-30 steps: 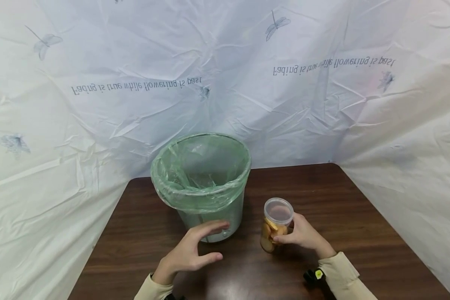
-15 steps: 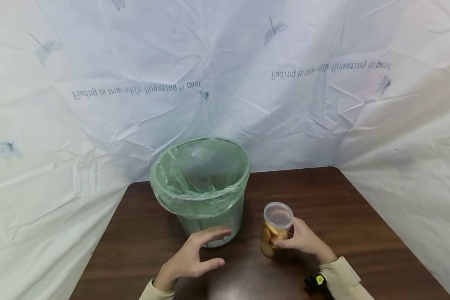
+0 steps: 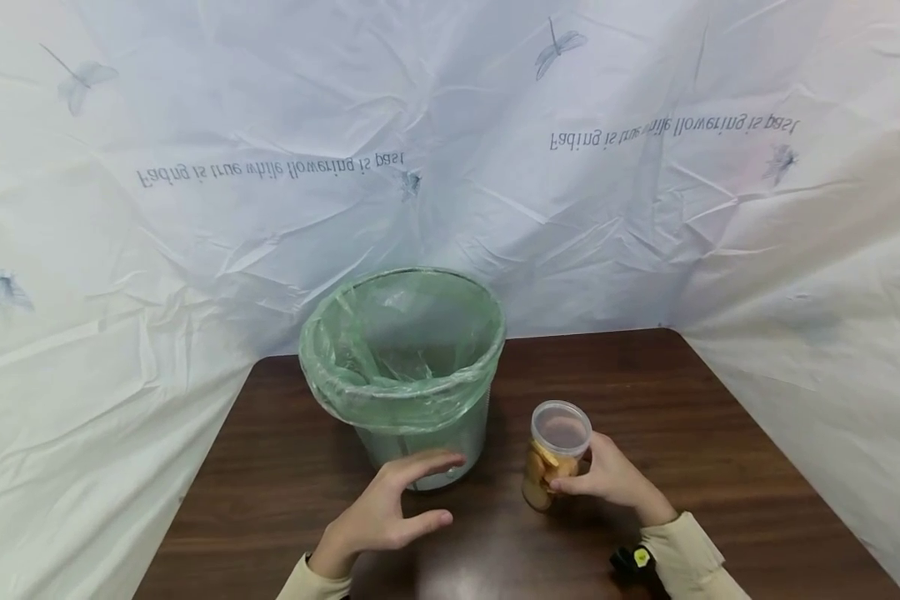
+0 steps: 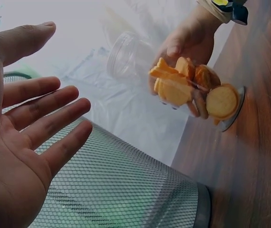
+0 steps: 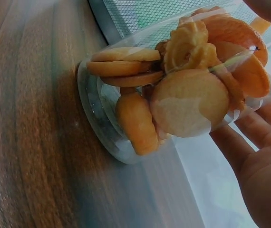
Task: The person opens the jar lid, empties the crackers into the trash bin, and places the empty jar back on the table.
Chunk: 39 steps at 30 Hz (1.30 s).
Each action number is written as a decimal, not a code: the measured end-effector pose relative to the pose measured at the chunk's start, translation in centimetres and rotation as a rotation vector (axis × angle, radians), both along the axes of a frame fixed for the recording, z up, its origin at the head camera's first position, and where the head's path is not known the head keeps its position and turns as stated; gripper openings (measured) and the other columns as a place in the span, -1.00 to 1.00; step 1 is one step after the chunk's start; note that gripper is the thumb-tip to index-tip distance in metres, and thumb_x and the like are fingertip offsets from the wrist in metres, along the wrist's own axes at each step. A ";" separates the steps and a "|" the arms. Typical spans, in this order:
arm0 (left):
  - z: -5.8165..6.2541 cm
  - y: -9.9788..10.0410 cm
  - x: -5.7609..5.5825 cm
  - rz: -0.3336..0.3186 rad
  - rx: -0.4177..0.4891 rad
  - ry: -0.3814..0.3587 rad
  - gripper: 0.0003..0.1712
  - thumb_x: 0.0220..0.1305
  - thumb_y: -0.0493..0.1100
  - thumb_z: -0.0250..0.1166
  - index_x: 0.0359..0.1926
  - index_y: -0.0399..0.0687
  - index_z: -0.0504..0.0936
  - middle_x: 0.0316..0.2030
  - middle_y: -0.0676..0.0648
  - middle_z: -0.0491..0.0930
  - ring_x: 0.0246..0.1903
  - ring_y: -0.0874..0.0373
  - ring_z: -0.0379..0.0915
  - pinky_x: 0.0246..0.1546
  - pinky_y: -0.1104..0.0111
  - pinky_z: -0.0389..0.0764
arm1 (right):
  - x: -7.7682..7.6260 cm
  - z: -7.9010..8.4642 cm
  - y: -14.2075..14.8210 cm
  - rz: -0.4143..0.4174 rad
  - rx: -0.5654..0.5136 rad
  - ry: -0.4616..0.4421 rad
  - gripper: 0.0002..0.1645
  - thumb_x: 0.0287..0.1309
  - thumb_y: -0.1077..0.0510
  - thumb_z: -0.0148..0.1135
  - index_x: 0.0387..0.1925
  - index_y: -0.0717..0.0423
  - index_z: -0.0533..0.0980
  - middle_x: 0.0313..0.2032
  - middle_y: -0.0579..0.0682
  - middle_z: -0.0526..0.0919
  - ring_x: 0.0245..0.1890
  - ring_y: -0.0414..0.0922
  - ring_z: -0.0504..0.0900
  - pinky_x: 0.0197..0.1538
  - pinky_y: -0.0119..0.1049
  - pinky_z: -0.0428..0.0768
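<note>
A clear plastic jar [image 3: 540,482] stands on the tabletop, its lower part filled with golden cookies [image 5: 190,102]. My right hand [image 3: 617,482] grips the jar from the right side, thumb in front and fingers around the back. Several round cookies and a ridged one show through the wall in the right wrist view. Whether a lid covers the jar's top I cannot tell. To the left, my left hand [image 3: 378,512] hovers with fingers extended and thumb apart, holding nothing. Its bare palm [image 4: 16,166] faces the jar in the left wrist view.
Behind my left hand stands a mesh waste bin [image 3: 461,433] lined with a green plastic bag [image 3: 397,408]. The dark wooden table [image 3: 645,392] ends at a white printed sheet [image 3: 472,125] that hangs behind and along both sides.
The head view shifts slightly. Both hands keep their poses, and the jar stays in my right hand at about the same spot.
</note>
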<state>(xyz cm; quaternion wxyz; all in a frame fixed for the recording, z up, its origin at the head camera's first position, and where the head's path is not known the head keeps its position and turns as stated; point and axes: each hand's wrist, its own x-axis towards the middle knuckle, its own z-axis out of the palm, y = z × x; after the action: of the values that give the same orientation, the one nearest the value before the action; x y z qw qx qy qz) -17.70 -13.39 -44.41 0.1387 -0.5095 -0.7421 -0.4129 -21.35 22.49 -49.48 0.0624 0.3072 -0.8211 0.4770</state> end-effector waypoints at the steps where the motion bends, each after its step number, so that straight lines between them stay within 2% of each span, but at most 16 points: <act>1: 0.0 0.1 0.0 0.000 0.000 -0.009 -0.34 0.19 -0.11 0.40 0.28 -0.21 0.44 0.18 -0.16 0.54 0.20 0.03 0.46 0.11 0.26 0.56 | 0.1 0.1 -0.1 -0.005 0.003 0.004 -0.21 -0.21 0.23 0.59 0.14 0.17 0.45 -0.06 -0.02 0.65 -0.06 -0.35 0.57 -0.07 -0.36 0.60; 6: 0.2 0.4 0.1 0.002 -0.001 -0.024 -0.32 0.20 -0.09 0.40 0.30 -0.20 0.42 0.20 -0.15 0.51 0.22 0.01 0.44 0.15 0.25 0.53 | 1.1 2.0 -0.7 0.004 -0.006 0.007 -0.25 -0.22 0.27 0.57 0.08 0.33 0.46 -0.09 0.03 0.66 -0.08 -0.36 0.57 -0.08 -0.37 0.60; 9: 0.4 0.6 0.1 -0.004 0.001 -0.018 -0.31 0.20 -0.11 0.40 0.30 -0.22 0.41 0.21 -0.15 0.51 0.21 0.01 0.44 0.15 0.24 0.53 | 1.5 2.6 -0.8 0.012 0.000 0.010 -0.27 -0.23 0.26 0.57 0.05 0.35 0.47 -0.12 0.03 0.66 -0.10 -0.37 0.57 -0.10 -0.37 0.60; 15: 0.5 1.0 0.0 -0.003 0.005 -0.023 -0.33 0.23 -0.08 0.37 0.30 -0.22 0.41 0.20 -0.15 0.52 0.21 0.04 0.44 0.15 0.26 0.53 | 0.9 0.4 -0.1 0.003 -0.001 0.009 -0.28 -0.25 0.23 0.59 0.05 0.22 0.51 -0.12 -0.03 0.67 -0.11 -0.36 0.58 -0.12 -0.36 0.60; 19: -0.1 1.2 0.2 -0.001 0.009 -0.011 -0.30 0.19 -0.10 0.40 0.30 -0.25 0.40 0.20 -0.15 0.52 0.20 0.02 0.45 0.14 0.27 0.54 | 0.9 -0.6 0.2 0.043 -0.014 0.003 -0.27 -0.24 0.18 0.60 0.07 0.11 0.51 -0.10 -0.08 0.66 -0.10 -0.33 0.59 -0.10 -0.35 0.60; 25: -0.7 1.5 0.5 -0.002 0.024 0.009 -0.25 0.06 -0.21 0.47 0.28 -0.29 0.42 0.19 -0.20 0.52 0.19 -0.01 0.46 0.15 0.27 0.53 | 1.4 -1.0 0.2 0.107 -0.049 -0.013 -0.30 -0.18 0.16 0.58 0.08 0.10 0.50 -0.09 -0.08 0.67 -0.09 -0.28 0.61 -0.08 -0.34 0.60; 30: -0.3 1.5 0.8 0.008 0.015 -0.012 -0.31 0.20 -0.10 0.39 0.30 -0.23 0.41 0.21 -0.12 0.51 0.21 0.05 0.45 0.17 0.28 0.51 | 1.3 -1.0 -0.4 0.180 -0.065 -0.019 -0.30 -0.12 0.18 0.55 0.12 0.15 0.48 -0.06 -0.02 0.66 -0.07 -0.23 0.62 -0.06 -0.31 0.61; 32: 0.0 1.6 0.8 0.006 0.013 -0.030 -0.32 0.24 -0.07 0.36 0.32 -0.19 0.39 0.24 -0.08 0.49 0.22 0.06 0.43 0.17 0.27 0.51 | 1.2 -0.9 -0.6 0.185 -0.070 -0.032 -0.30 -0.12 0.18 0.55 0.12 0.14 0.48 -0.06 -0.02 0.67 -0.07 -0.23 0.62 -0.04 -0.32 0.61; 39: 0.3 1.6 0.6 -0.002 0.003 -0.047 -0.29 0.23 -0.09 0.37 0.36 -0.13 0.35 0.27 -0.04 0.46 0.25 0.08 0.41 0.18 0.26 0.50 | 1.2 -0.6 -1.1 0.201 -0.079 -0.044 -0.28 -0.12 0.19 0.54 0.15 0.14 0.47 -0.02 -0.02 0.66 -0.04 -0.21 0.62 -0.01 -0.30 0.61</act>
<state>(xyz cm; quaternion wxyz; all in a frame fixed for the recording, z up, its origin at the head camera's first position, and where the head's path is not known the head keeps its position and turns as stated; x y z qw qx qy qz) -17.11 -11.79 -44.11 0.1217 -0.5004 -0.7438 -0.4261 -20.19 21.37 -50.08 0.0083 0.3749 -0.7678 0.5194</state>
